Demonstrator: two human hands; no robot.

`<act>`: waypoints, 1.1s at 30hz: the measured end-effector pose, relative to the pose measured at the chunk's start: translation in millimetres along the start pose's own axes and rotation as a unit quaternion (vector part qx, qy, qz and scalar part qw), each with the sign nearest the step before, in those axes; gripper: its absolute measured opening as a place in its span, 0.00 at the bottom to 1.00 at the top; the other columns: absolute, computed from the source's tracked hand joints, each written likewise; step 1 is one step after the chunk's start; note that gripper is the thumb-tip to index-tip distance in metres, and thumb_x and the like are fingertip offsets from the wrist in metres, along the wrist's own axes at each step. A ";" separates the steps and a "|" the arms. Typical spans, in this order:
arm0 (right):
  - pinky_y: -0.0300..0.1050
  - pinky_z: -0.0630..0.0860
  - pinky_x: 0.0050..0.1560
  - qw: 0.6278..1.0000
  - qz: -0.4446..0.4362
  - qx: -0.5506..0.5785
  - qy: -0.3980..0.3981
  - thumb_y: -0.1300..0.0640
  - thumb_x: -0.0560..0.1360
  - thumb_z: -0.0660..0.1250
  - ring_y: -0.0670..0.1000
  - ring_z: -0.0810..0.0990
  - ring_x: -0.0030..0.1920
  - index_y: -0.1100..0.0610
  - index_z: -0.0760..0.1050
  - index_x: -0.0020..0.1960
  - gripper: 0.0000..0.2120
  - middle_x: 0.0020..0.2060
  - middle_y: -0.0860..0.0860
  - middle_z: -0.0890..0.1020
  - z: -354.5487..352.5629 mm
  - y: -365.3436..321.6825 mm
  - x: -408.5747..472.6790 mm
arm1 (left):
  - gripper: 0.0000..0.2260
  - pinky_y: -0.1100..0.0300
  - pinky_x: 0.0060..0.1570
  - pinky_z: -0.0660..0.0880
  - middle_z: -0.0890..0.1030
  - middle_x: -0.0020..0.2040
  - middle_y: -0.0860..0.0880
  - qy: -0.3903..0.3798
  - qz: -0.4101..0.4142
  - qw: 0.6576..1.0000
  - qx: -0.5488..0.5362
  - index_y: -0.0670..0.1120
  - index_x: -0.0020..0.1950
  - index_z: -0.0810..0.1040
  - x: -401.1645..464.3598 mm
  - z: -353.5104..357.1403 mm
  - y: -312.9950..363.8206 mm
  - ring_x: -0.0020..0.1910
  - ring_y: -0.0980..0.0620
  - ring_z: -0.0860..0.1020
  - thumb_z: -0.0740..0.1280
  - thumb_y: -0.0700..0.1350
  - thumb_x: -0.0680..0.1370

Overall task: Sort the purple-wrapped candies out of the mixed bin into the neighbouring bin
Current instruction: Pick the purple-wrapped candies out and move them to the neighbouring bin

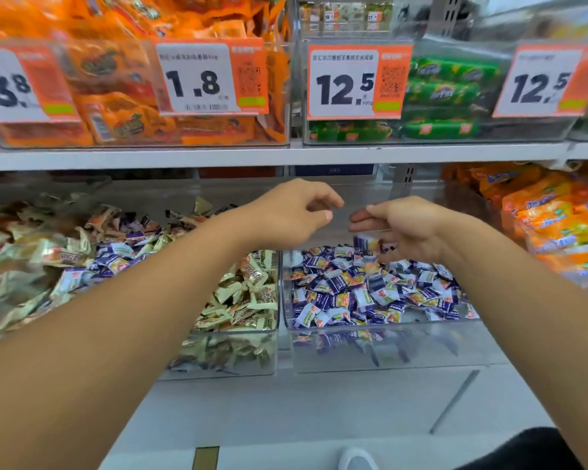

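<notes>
**A:** What is shown on the lower shelf?

**B:** Two clear plastic bins are seen side by side. The neighbouring clear plastic bin, taken here as the landmark, is filled only with small purple-and-white wrapped candies. Touching its left wall, the mixed clear plastic bin is seen; cream-and-brown wrapped sweets are heaped in it, and further purple-wrapped pieces are scattered among them farther left.

**A:** Where are the hands held?

**B:** Both bare forearms are stretched forward. The left hand is held above the back left corner of the landmark bin, fingers loosely curled with the thumb out; nothing can be seen between them. The right hand is held above the back of the same bin, fingers relaxed and pointing left. A blurred purple-and-white candy is seen just below its fingers, above the pile; whether it is touched by the hand cannot be told.

**A:** What surrounds the bin?

**B:** To its right, orange snack bags are stacked. On the shelf above it, green wrapped packets are kept behind a white-and-orange price tag marked 12.5. Up and to the left, orange packets are held behind a tag marked 1.8. Below the bin, a pale floor and the toe of a white shoe are visible.
</notes>
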State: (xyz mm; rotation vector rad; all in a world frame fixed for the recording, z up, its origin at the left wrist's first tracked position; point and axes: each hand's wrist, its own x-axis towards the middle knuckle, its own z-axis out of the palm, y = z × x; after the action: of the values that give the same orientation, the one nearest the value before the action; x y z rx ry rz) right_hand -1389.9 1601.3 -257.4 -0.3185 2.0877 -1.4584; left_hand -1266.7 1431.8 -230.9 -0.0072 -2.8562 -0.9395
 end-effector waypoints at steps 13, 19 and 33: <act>0.34 0.73 0.48 0.768 -0.480 -0.412 -0.097 0.49 0.76 0.71 0.41 0.79 0.48 0.50 0.81 0.59 0.12 0.50 0.43 0.83 195.8 -62.9 -65.4 | 0.11 0.57 0.49 0.75 0.83 0.50 0.51 0.137 -0.291 0.944 0.067 0.48 0.55 0.83 -171.3 -113.4 -137.2 0.49 0.52 0.81 0.76 0.49 0.74; 0.44 0.73 0.51 0.738 -0.417 -0.519 -0.114 0.48 0.76 0.72 0.50 0.78 0.50 0.55 0.79 0.64 0.19 0.52 0.48 0.82 250.7 -87.0 -17.8 | 0.21 0.54 0.55 0.77 0.81 0.60 0.50 0.036 -0.312 0.937 0.155 0.48 0.66 0.79 -183.7 -108.5 -159.9 0.53 0.50 0.79 0.76 0.50 0.74; 0.30 0.75 0.38 0.789 -0.330 -0.485 -0.180 0.57 0.81 0.63 0.38 0.78 0.36 0.58 0.82 0.52 0.10 0.37 0.45 0.81 280.1 -88.6 5.3 | 0.06 0.62 0.27 0.67 0.80 0.49 0.45 0.122 -0.276 0.948 0.106 0.44 0.53 0.77 -173.9 -115.7 -181.3 0.32 0.53 0.71 0.60 0.42 0.83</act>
State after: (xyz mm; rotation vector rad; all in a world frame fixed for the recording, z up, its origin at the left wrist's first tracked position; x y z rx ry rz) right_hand -1244.9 1345.9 -246.5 -1.7098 2.2997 -0.3600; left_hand -1088.2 1223.9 -268.3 0.9025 -2.7412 -0.6334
